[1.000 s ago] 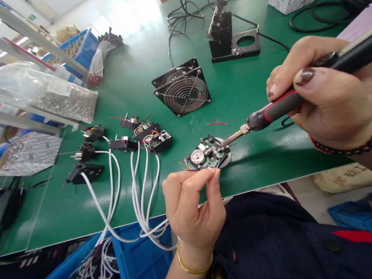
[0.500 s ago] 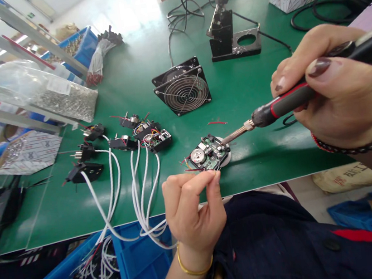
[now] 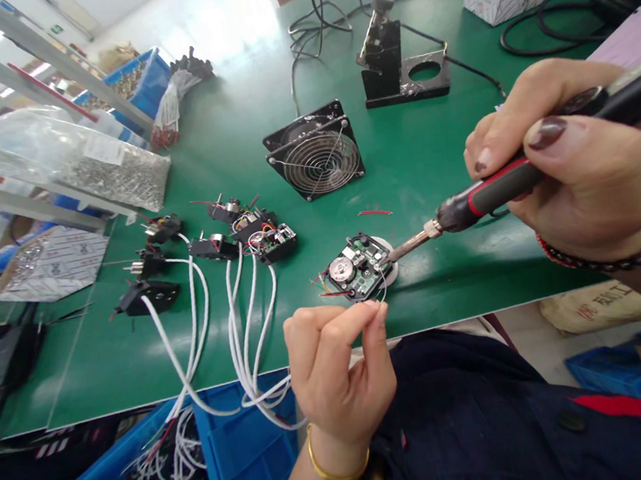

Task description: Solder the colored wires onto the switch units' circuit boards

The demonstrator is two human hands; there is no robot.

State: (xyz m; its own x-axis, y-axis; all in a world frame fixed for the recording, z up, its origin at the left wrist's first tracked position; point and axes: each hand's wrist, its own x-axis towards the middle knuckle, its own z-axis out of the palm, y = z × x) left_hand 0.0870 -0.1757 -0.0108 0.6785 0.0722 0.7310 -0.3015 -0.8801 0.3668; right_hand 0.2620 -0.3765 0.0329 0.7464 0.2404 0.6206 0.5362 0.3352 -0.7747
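My right hand (image 3: 581,158) is closed round the grip of a soldering iron (image 3: 480,198). The iron's tip points down and left, at the right edge of a small green circuit board (image 3: 362,266) with a round silver motor. This board sits in a black frame on a white round piece (image 3: 391,272) on the bench. Below it, my left hand (image 3: 344,378) pinches a thin pale wire (image 3: 385,286) between thumb and forefinger. The wire curves up to the board's right part. Short coloured leads stick out on the board's left side.
A black fan (image 3: 318,157) stands behind the board, with an iron stand (image 3: 405,71) further right. A loose red wire (image 3: 374,212) lies near the board. Several black plug modules (image 3: 270,242) with white cables (image 3: 254,319) lie left; the cables hang toward a blue bin (image 3: 248,454).
The iron's tip has shifted slightly right and down, from the board's upper middle to its right edge. My left hand has drawn a little down and right, and more of the wire shows.
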